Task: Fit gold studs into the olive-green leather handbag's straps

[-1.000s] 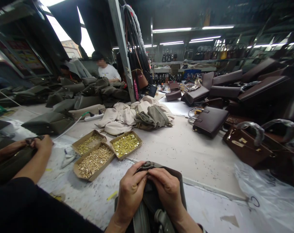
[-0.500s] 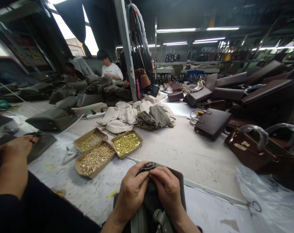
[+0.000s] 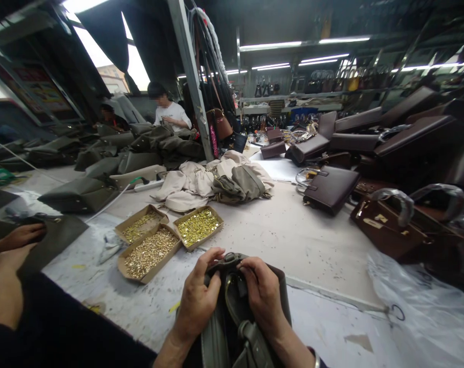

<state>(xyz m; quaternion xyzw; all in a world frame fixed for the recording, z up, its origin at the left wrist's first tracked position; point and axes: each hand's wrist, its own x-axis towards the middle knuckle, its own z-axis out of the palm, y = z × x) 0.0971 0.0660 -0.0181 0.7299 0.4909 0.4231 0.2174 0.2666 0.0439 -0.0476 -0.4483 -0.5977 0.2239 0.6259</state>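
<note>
An olive-grey handbag (image 3: 232, 332) stands upright against the near table edge, its mouth facing me. My left hand (image 3: 197, 299) grips the left side of the bag's top rim. My right hand (image 3: 263, 295) holds the right side of the rim, fingers curled over it. A small metal fitting (image 3: 229, 256) shows at the top edge between my thumbs. A handle (image 3: 255, 341) lies inside the bag below my hands.
Three cardboard trays of gold hardware (image 3: 166, 240) sit left of my hands. A co-worker's hands (image 3: 19, 237) work an olive bag at far left. Beige and olive bags (image 3: 216, 184) are piled mid-table, brown handbags (image 3: 385, 225) at right, clear plastic (image 3: 427, 317) near right.
My hands have moved apart and pulled the bag's mouth open; earlier they pinched together at the top edge. The co-worker's hands shifted left and down.
</note>
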